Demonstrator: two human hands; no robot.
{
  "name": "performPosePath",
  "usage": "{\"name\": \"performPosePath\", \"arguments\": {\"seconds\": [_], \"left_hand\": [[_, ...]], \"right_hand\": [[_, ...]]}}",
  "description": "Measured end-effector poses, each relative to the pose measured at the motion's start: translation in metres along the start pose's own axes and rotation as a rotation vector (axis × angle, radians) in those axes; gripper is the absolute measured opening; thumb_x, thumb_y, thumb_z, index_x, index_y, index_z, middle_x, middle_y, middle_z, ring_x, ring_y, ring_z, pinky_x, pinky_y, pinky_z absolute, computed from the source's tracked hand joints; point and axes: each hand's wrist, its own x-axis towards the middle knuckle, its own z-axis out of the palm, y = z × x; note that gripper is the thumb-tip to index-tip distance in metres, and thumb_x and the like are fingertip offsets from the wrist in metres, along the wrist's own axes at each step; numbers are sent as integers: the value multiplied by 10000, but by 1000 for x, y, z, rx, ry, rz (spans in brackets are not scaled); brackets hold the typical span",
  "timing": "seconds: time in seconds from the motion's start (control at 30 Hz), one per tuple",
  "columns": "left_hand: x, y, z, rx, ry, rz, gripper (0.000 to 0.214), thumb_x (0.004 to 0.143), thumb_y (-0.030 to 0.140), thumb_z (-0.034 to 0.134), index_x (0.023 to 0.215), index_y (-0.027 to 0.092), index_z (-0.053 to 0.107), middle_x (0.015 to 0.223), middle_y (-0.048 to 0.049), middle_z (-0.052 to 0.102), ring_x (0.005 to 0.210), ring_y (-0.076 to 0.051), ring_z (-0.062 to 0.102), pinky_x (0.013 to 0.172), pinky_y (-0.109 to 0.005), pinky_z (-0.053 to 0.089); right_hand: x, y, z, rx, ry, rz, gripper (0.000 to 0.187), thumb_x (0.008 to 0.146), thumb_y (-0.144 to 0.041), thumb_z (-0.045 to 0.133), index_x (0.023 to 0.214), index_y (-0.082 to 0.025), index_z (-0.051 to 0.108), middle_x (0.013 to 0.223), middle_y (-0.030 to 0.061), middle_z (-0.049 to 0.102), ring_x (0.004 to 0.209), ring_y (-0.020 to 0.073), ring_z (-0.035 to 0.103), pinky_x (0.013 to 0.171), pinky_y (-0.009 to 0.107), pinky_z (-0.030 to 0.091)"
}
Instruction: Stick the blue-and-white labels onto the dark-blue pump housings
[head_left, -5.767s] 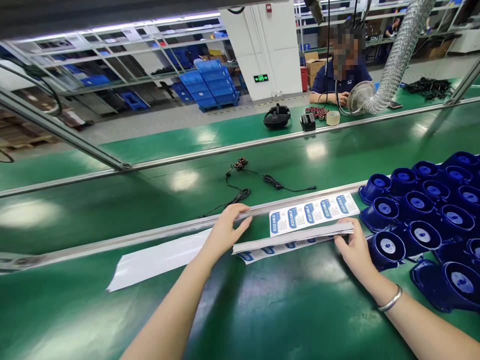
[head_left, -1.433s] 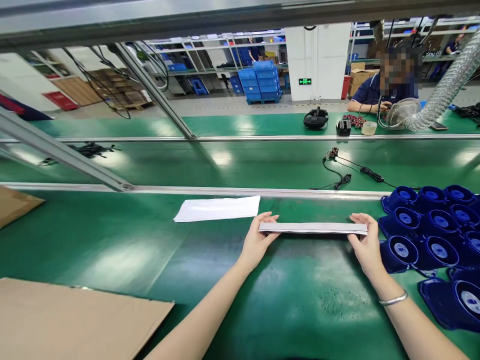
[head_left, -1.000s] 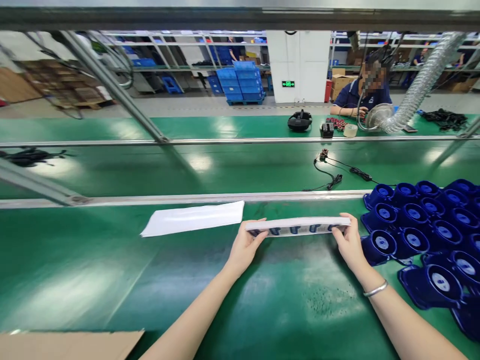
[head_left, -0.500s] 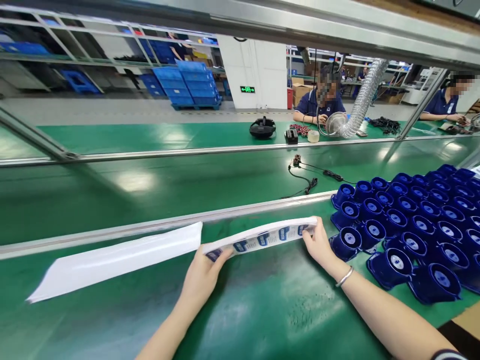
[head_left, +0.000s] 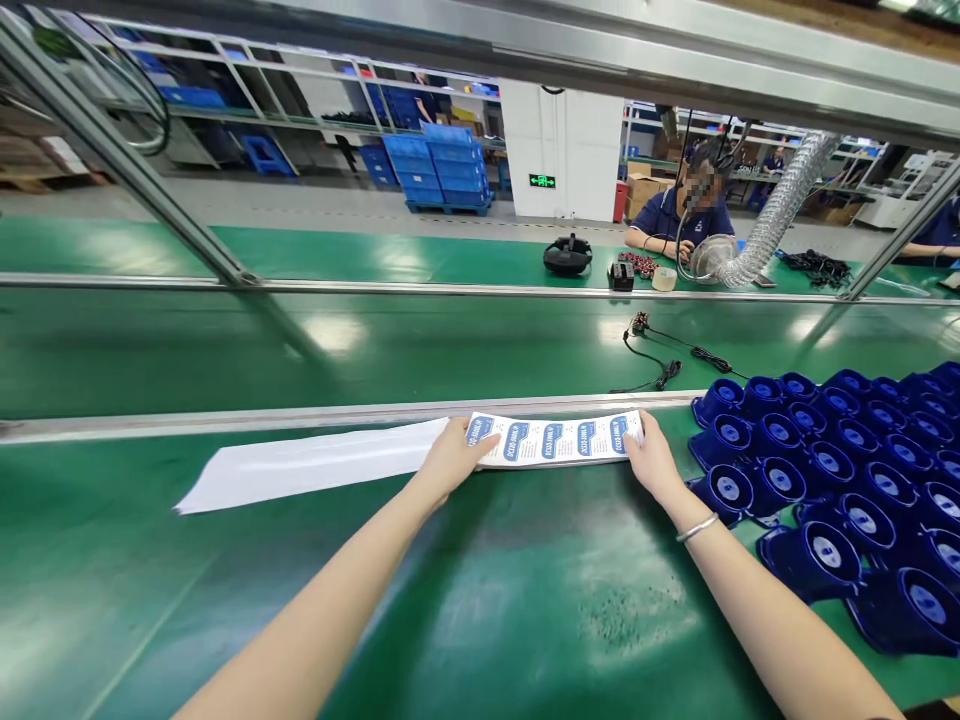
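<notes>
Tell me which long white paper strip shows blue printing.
The blue-printed strip held by the left hand and right hand; the plain white strip lies to its left.

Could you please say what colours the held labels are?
The labels are white and blue, clearest in the head view.

Reads "DC…" on the label sheet (head_left: 553, 440) near the far edge of the counter (head_left: 525, 580), otherwise too small to read. Shows two opposed arrows on the green sign (head_left: 542, 181) on the white pillar (head_left: 589, 140).
</notes>
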Motion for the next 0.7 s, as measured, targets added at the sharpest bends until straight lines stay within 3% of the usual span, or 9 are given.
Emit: {"name": "performPosePath", "arguments": {"seconds": [0.07,0.2,0.33,0.47,0.6,0.7], "left_hand": [[9,-1,-1,59,-20,-25,477,753,447,692,1106,141,595,1075,-162,738,936,-319,712,713,-381,573],[17,-7,1,184,-6,-28,645,814,420,666,1336,104,459,1353,-245,613,1193,-349,641,926,-426,541],[17,-10,5,287,0,24,672,862,419,626,1389,66,403,1418,-295,542,1303,-378,570,1035,-466,489],[9,-3,4,398,32,168,653,887,384,585,1401,37,384,1434,-341,480,1383,-448,459,1112,-594,379],[1,10,0,462,-80,434,617,795,465,725,1281,152,510,1542,-239,416,1477,-405,331,1211,-558,249],[3,17,5,482,-220,565,533,680,508,831,1047,215,579,1502,-158,501,1465,-372,365,1219,-523,241]], "right_hand": [[7,2,5,-26,1,-14,489,843,-217,540,1326,-140,538,1228,190,656,1142,319,644,1025,495,508],[15,2,10,-80,12,-49,447,870,-211,534,1310,-143,558,1214,183,655,1164,319,616,1034,496,494],[16,-1,11,-151,40,-79,415,894,-206,509,1299,-125,550,1204,195,643,1140,315,606,1017,495,494],[6,-11,3,-241,70,-148,429,938,-246,492,1344,-108,497,1245,229,594,1204,357,538,1046,598,429],[-4,-33,-5,-296,-6,-308,425,977,-307,526,1355,-118,485,1369,223,536,1316,346,459,1125,583,368],[-6,-48,-4,-313,-130,-436,343,973,-308,578,1277,-149,546,1387,182,556,1337,316,474,1151,524,380]]}}
